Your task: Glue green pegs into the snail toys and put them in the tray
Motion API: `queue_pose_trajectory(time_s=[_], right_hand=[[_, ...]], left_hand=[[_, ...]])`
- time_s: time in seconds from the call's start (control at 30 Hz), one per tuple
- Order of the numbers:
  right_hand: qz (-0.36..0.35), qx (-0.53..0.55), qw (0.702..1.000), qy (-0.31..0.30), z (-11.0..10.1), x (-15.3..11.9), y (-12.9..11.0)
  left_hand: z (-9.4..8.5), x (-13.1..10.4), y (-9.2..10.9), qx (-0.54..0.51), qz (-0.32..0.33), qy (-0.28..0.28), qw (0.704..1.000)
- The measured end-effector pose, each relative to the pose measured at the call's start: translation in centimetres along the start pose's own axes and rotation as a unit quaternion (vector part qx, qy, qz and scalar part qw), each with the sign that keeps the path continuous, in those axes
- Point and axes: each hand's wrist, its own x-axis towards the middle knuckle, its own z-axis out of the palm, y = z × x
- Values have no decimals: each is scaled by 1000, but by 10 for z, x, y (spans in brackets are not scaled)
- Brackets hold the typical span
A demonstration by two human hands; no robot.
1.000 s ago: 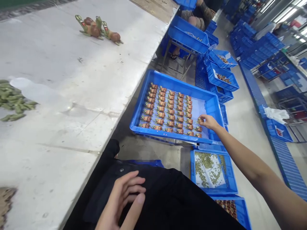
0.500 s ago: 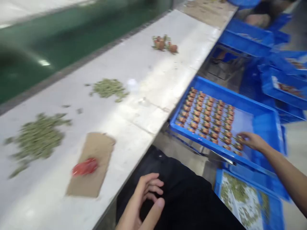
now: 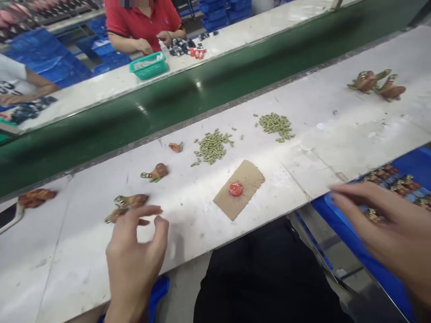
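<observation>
My left hand [image 3: 136, 251] hovers over the white table with thumb and fingers curved apart, nothing visible between them. Just beyond its fingertips lie small brown-and-green animal figurines [image 3: 134, 199], partly covered by the hand. Another brown-and-green figurine [image 3: 156, 172] and a smaller brown piece [image 3: 175, 147] lie farther back. My right hand [image 3: 387, 229], slightly blurred, is above the table's front edge beside the blue tray [image 3: 350, 237]; its fingers are loosely bent and no object shows in them. Between the hands, a cardboard piece [image 3: 247, 172] bears a glossy red blob [image 3: 235, 189].
Two heaps of small green pieces [image 3: 212, 147] lie behind the cardboard. More figurines [image 3: 365, 82] stand at the right. A phone-like object [image 3: 10, 216] lies far left. Beyond the green belt [image 3: 182, 96], a person in red works near a green basket [image 3: 151, 67].
The view has swung left and up. My right hand has left the figurines in the tray and come back toward the table. My left hand has risen from my lap to over the table.
</observation>
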Motion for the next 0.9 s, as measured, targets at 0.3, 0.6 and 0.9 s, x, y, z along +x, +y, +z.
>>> queue_pose_trajectory(time_s=[0.3,0.6,0.9], right_hand=[[-193,-85,948,-237,181,157,-107],[-199,-87,943,-251,194,166,-100],[-173,-76,953,-238,187,169,-88]], left_hand=[[8,60,-41,139,58,8,989],[31,118,-30,138,42,-105,984],[21,68,6,-94,67,-119,986]])
